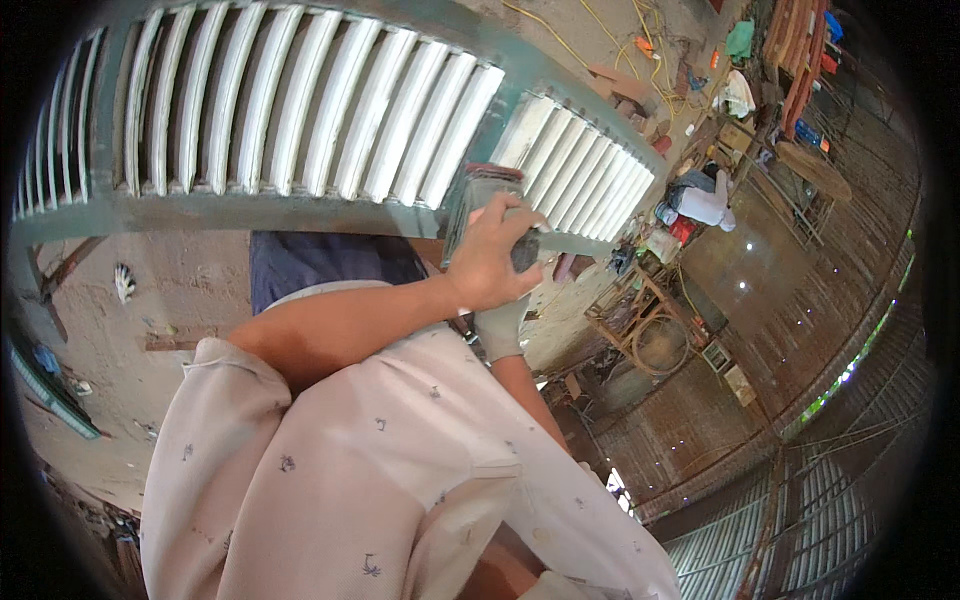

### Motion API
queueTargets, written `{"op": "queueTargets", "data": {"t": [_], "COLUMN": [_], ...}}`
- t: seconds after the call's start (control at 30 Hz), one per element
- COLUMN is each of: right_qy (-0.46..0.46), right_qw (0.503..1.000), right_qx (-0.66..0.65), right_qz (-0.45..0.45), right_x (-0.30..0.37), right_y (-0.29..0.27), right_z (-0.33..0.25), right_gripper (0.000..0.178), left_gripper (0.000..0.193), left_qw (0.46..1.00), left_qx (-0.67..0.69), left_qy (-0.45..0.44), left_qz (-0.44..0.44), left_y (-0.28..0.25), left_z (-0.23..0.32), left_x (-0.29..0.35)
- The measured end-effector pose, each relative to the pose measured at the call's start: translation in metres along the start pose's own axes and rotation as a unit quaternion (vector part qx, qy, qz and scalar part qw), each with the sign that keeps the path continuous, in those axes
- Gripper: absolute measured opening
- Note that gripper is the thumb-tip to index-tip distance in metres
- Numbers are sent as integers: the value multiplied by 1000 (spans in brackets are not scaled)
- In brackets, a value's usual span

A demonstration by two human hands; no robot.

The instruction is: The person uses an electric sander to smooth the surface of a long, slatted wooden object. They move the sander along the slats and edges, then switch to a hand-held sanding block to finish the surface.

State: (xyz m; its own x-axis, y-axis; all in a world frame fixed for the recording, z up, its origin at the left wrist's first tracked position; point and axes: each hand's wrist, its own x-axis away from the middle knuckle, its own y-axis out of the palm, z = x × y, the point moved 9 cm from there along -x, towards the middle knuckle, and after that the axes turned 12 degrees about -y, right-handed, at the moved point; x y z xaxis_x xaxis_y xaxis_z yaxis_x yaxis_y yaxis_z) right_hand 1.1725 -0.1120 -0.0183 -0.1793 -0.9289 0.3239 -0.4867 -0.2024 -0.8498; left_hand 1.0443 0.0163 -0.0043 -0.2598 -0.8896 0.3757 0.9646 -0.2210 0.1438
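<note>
A green-painted shutter frame (300, 210) with white slats (355, 100) spans the top left. At the rail between two slatted panels is a dark, boxy power sander (487, 185) with a reddish-brown edge at its far end. My bare left hand (495, 250) grips the top of it, fingers spread and curled over the body. Close below is my right hand (502, 325) in a pale glove, at the near end of the sander. Its fingers are hidden behind my left hand, so its hold does not show.
A pale glove (123, 283) and a wooden strip (182, 340) lie on the floor at left. Another person (702, 205) is low down at the far right. A wooden frame with a coiled hose (660, 343) stands at right. Yellow cords (550, 30) trail along the far floor.
</note>
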Motion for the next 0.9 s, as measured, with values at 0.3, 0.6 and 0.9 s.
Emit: {"op": "queueTargets", "data": {"t": [0.3, 0.6, 0.9], "right_qy": [-31, -20, -49], "right_qw": [999, 977, 986], "right_qx": [4, -207, -160], "right_qz": [6, 47, 24], "right_x": [-64, -169, -301], "right_y": [-16, -22, -90], "right_z": [-22, -23, -69], "right_gripper": [67, 68, 39], "left_gripper": [52, 50, 61], "left_qw": [999, 996, 991], "left_qx": [29, 24, -17], "left_qy": [14, 74, 120], "left_qz": [16, 44, 60], "left_y": [-8, -21, -28], "left_z": [23, 50, 98], "left_x": [-53, -146, -263]}}
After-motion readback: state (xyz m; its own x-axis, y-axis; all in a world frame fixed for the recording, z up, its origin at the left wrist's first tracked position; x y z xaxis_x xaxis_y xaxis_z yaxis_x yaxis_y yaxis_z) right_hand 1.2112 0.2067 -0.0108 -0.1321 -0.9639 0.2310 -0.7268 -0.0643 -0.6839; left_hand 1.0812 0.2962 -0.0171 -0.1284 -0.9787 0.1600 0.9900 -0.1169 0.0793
